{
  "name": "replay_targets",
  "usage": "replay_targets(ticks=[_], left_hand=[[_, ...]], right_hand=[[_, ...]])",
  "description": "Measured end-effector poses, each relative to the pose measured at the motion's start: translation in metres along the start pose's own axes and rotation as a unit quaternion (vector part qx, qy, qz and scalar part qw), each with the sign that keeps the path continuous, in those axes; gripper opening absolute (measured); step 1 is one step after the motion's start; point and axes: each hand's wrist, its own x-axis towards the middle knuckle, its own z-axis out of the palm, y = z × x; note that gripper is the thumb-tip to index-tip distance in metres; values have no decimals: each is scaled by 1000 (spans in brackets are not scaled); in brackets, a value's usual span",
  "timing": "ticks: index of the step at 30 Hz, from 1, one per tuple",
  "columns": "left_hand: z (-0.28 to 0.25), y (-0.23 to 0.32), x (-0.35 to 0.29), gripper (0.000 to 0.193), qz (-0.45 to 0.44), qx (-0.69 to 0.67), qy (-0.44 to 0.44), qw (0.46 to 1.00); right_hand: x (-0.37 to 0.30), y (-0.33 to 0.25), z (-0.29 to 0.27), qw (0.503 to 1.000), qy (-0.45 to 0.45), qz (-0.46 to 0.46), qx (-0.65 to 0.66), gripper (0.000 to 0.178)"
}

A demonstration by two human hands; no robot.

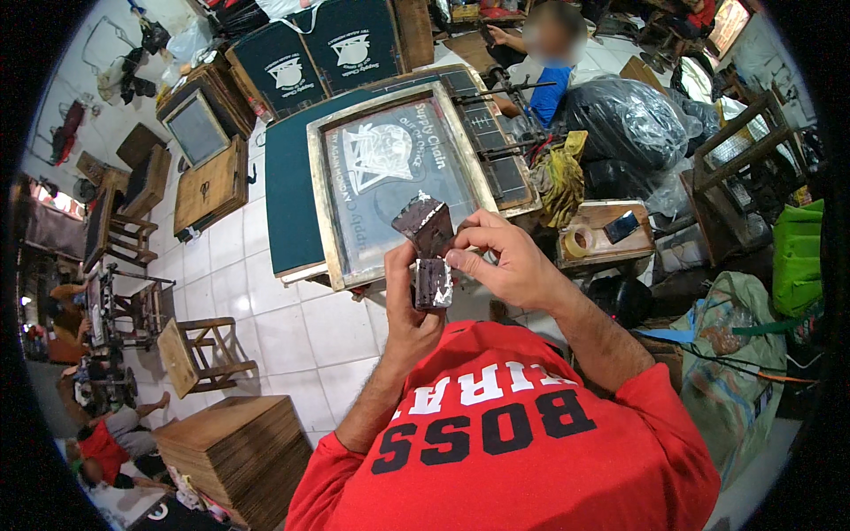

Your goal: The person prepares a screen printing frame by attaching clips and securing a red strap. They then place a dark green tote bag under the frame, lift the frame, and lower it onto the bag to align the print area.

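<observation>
Left hand (409, 305) closed around scraper (428, 248) handle, just below printing frame (398, 177); right hand (505, 261) fingertips pinch its blade edge.

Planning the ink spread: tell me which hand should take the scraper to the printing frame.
Left, probably. The left hand already grips the scraper by its handle, just above the printing frame. The right hand only pinches at the blade.

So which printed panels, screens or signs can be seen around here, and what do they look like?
Printing screen: centre table, pale wooden frame, grey mesh with a white emblem.
Printed cloths: behind it at top, two dark green panels with white emblems.
Small screen: upper left on a wooden box, grey mesh, wood frame.
Phone: right, on a wooden tray beside a tape roll, dark screen.
</observation>
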Motion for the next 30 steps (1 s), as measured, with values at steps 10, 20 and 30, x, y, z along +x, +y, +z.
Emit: replay_targets(ticks=[10,20,30], left_hand=[[-4,-17,-11,65,71,130,-4,989],[-17,-16,-10,68,82,218,-22,972],[-25,-20,-16,69,62,230,-8,971]], right_hand=[[4,15,2,996,-38,73,17,25],[-4,12,26,993,27,54,-99,19],[-15,-1,62,958,126,-80,-244,13]])
